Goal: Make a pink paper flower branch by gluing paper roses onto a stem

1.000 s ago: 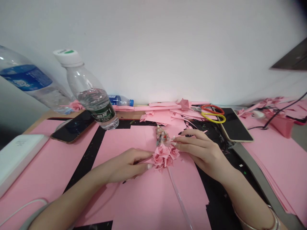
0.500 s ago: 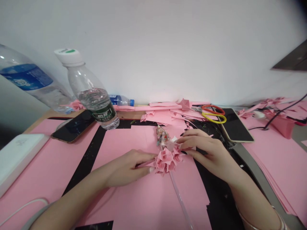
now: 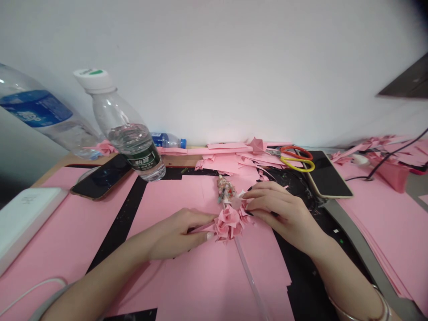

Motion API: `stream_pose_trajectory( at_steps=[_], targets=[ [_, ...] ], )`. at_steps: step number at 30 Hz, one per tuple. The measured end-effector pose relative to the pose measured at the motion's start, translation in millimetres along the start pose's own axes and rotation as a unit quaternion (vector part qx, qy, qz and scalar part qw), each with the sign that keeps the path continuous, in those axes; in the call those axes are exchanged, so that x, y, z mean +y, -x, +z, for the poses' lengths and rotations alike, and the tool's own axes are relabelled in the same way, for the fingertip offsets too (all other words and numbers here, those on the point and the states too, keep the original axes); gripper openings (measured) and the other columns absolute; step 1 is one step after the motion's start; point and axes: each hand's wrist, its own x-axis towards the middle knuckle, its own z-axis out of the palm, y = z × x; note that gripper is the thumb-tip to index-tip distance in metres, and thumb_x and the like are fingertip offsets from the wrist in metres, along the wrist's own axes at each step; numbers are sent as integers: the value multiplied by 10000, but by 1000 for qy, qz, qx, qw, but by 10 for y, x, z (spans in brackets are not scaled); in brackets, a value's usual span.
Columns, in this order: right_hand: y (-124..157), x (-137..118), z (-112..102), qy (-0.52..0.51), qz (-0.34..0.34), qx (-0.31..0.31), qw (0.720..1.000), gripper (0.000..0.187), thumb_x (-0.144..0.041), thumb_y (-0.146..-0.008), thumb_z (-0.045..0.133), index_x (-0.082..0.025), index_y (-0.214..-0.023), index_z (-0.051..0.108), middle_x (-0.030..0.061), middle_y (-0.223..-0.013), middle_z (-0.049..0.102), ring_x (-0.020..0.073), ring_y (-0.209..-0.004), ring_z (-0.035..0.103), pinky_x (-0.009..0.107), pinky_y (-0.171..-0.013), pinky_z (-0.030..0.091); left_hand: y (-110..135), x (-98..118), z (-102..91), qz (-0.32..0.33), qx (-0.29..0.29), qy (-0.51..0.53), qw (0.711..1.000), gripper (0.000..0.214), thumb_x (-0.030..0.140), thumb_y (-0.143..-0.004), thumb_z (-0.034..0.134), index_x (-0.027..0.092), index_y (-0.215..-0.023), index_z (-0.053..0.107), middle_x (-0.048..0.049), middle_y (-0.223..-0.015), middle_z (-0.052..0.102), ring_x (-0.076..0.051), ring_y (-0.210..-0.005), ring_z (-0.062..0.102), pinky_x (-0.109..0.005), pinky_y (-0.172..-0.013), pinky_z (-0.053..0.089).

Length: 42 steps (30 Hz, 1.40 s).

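A cluster of folded pink paper flowers (image 3: 229, 223) lies on a pink sheet (image 3: 200, 267), fixed to a clear stick (image 3: 249, 276) that runs toward me. A small multicoloured roll (image 3: 225, 190) pokes out past the flowers. My left hand (image 3: 177, 232) is closed, pinching the left side of the cluster between thumb and fingers. From the right, my right hand (image 3: 281, 209) has its fingers curled together, pinching a pink petal at the cluster's far right edge.
A water bottle (image 3: 129, 133) stands at the back left beside a dark phone (image 3: 100, 178), a larger bottle (image 3: 43, 118) and a white power bank (image 3: 23, 216). Pink scraps (image 3: 234, 158), scissors (image 3: 297, 159) and a second phone (image 3: 326, 176) lie behind. Cables run at the right.
My right hand's fingers went from stretched out beside the flowers to curled in a pinch on a petal. The flower cluster shifted slightly. The left hand stayed put.
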Motion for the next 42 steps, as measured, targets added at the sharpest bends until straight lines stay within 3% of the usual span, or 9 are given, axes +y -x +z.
stream_pose_trajectory(
  at_steps=[3,8,13,17,21,28,31,36,42],
  targets=[
    [-5,-8,2,22,-1,15,1000,133,-74,-892,646,-192,-952,663,87,-1010,721,216,-1003,651,373,-898,532,-4,-16,2,-4,4,-6,1000,256,336,-995,448,171,-834,559,46,-744,438,-84,-602,407,-202,-550,323],
    [4,-31,-17,55,30,51,997,101,-94,-900,640,-182,-937,673,90,-971,628,205,-925,612,339,-779,508,-6,-8,0,-1,16,-6,1000,270,367,-1002,441,185,-1058,632,55,-716,439,-86,-572,404,-197,-530,328],
    [7,-56,6,90,36,81,992,90,-115,-881,672,-186,-921,635,70,-944,595,208,-897,574,367,-790,468,15,27,20,-8,28,-1,1000,231,299,-986,457,167,-1051,635,58,-678,473,-89,-568,437,-192,-542,360],
    [16,-64,52,105,49,113,987,126,-106,-867,678,-177,-946,608,83,-992,554,218,-945,568,377,-822,478,20,61,36,20,71,-33,997,274,192,-950,467,181,-1150,653,40,-777,552,-103,-662,470,-209,-651,405],
    [4,-74,80,108,39,130,985,170,-49,-866,647,-187,-956,603,70,-986,556,203,-944,579,353,-828,489,18,64,44,40,90,-42,994,422,231,-970,457,234,-1376,574,8,-972,642,-138,-822,538,-241,-782,440],
    [-6,-96,96,111,50,158,980,190,-30,-868,642,-196,-952,605,55,-973,573,182,-945,578,320,-827,488,44,-10,64,11,89,10,996,543,334,-976,497,296,-1511,414,-2,-954,671,-100,-625,483,-190,-569,426],
    [4,-88,104,115,45,155,980,200,-17,-871,627,-196,-961,614,62,-997,565,184,-952,575,326,-824,488,35,-21,62,6,87,42,995,548,315,-961,517,303,-1502,426,-11,-995,675,-98,-628,482,-188,-557,436],
    [18,-60,120,100,36,139,985,222,7,-858,616,-198,-946,619,67,-1016,556,190,-953,583,332,-812,492,19,-40,66,-15,74,95,993,559,309,-945,536,296,-1496,436,3,-873,648,-80,-546,433,-169,-465,401],
    [30,-42,148,91,27,138,986,226,6,-854,616,-202,-944,621,67,-1002,573,198,-955,597,346,-817,499,12,-48,57,-23,66,131,989,543,240,-924,537,306,-1461,491,33,-785,553,-62,-524,400,-164,-463,400]
  ],
)
